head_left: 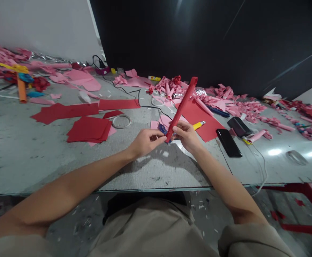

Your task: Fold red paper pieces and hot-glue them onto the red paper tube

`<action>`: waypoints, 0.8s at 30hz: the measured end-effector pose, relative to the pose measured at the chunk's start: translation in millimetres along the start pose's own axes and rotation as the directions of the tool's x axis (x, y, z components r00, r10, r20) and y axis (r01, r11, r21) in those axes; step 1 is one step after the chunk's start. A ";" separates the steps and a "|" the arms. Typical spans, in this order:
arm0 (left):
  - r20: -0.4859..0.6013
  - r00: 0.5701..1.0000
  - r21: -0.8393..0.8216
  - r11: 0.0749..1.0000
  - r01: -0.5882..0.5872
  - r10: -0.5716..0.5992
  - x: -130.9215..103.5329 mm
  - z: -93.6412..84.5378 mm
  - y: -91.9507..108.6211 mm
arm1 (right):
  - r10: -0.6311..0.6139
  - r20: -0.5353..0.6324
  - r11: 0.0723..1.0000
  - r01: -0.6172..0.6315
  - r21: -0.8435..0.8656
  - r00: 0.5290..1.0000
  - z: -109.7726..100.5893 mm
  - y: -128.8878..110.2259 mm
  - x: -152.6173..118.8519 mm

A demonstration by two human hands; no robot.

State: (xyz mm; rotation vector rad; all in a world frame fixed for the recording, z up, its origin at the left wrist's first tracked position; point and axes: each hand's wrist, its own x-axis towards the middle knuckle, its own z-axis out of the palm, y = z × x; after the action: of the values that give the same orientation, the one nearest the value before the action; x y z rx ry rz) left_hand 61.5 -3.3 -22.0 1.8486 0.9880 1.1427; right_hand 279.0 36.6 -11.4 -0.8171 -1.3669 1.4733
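The red paper roll [182,109] was held up above the near middle of the table [65,171], between the two hands. Its long axis ran steeply aslant: the lower end pointed down toward the person and slightly left, while the upper end pointed up, away and to the right. The left hand [147,143] pinched the bottom end between thumb and fingertips. The right hand [187,134] gripped the roll just above that, thumb and fingers pressed together on it.

Right behind the fingertips showed a dark blue object [161,128], too covered to identify. A yellow cutter [199,125] lay just beyond the right hand, on a large red sheet [208,128]. Farther right were a black phone [229,143] and, close behind it, a black box [238,126].

To the left of the left hand, a tape ring [121,121] rested beside a stack of red paper [87,129], with a red strip [119,104] behind them. Crumpled pink paper [222,93] was heaped along the far side, before a black panel [199,39].
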 end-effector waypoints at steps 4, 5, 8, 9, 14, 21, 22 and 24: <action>0.002 1.000 -0.001 1.000 0.004 -0.004 -0.4 0.0 -1.9 | 0.003 0.004 1.000 -0.003 0.005 1.000 0.3 -0.3 -0.1; 0.002 1.000 -0.001 1.000 0.004 -0.004 -0.5 0.0 -2.2 | 0.004 0.006 1.000 -0.004 0.004 1.000 0.2 -0.4 0.0; 0.002 1.000 -0.001 1.000 0.005 -0.005 -0.7 -0.2 -2.9 | 0.003 0.005 1.000 -0.003 0.003 1.000 -0.2 -0.7 0.5; 0.000 1.000 0.000 1.000 0.006 -0.006 -0.8 -0.3 -2.9 | 0.002 0.004 1.000 -0.002 0.003 1.000 -0.3 -0.8 0.6; -0.001 1.000 0.000 1.000 0.008 -0.008 -1.0 -0.5 -3.1 | -0.004 0.006 1.000 0.004 0.002 1.000 0.1 -1.2 0.7; -0.001 1.000 -0.012 1.000 0.008 -0.008 0.2 -0.1 -3.2 | -0.014 0.015 1.000 0.014 -0.016 1.000 1.5 -2.9 0.0; 0.000 1.000 -0.015 1.000 0.009 -0.009 0.3 -0.2 -3.0 | -0.014 0.018 1.000 0.015 -0.020 1.000 1.4 -3.1 0.0; -0.002 1.000 -0.022 1.000 0.010 -0.010 0.4 -0.2 -2.6 | -0.013 0.027 0.999 0.014 -0.030 1.000 1.0 -3.2 -0.2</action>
State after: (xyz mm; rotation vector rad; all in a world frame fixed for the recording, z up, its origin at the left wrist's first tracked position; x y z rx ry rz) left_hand 60.9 -1.8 -24.1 1.8237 0.9806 1.1452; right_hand 278.8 35.9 -8.1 -0.8086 -1.4151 1.4613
